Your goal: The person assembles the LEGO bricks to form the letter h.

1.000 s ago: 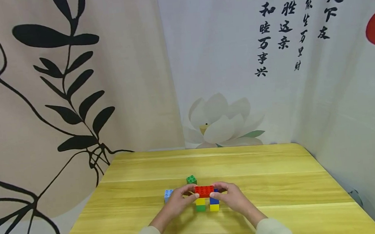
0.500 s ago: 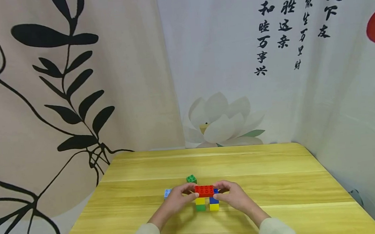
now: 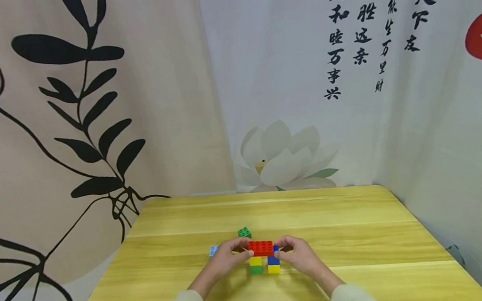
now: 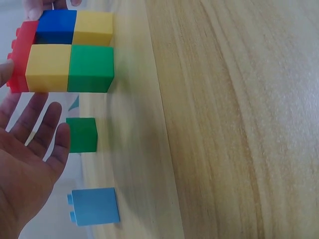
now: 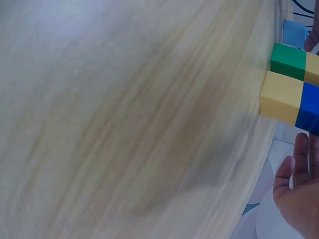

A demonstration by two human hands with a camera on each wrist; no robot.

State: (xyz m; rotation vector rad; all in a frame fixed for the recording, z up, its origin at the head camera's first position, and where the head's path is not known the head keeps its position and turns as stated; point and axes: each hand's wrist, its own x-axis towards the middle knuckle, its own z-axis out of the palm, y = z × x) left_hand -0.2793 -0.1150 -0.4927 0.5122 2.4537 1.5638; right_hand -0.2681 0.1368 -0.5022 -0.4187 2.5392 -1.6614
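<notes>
A red brick (image 3: 260, 248) lies across the tops of two short columns. The left column is a yellow brick (image 3: 255, 261) on a green brick (image 3: 256, 269). On the right, a blue brick (image 3: 273, 260) stands on another yellow brick (image 3: 274, 269); some blue studs show past the red brick's right end. My left hand (image 3: 225, 261) pinches the red brick's left end between thumb and index finger, the other fingers spread in the left wrist view. My right hand (image 3: 298, 256) pinches the blue brick near its top, thumb in front, close to the red brick's end.
A loose green brick (image 3: 244, 232) sits behind the structure. To the left, a light blue brick (image 3: 213, 251) is partly hidden by my left hand in the head view. Wooden tabletop (image 3: 360, 235) surrounds them, with printed curtains (image 3: 176, 103) behind.
My right thumb has slid from the red brick's front corner rightward and down to the blue brick. My left hand keeps its pinch, and the columns stay put.
</notes>
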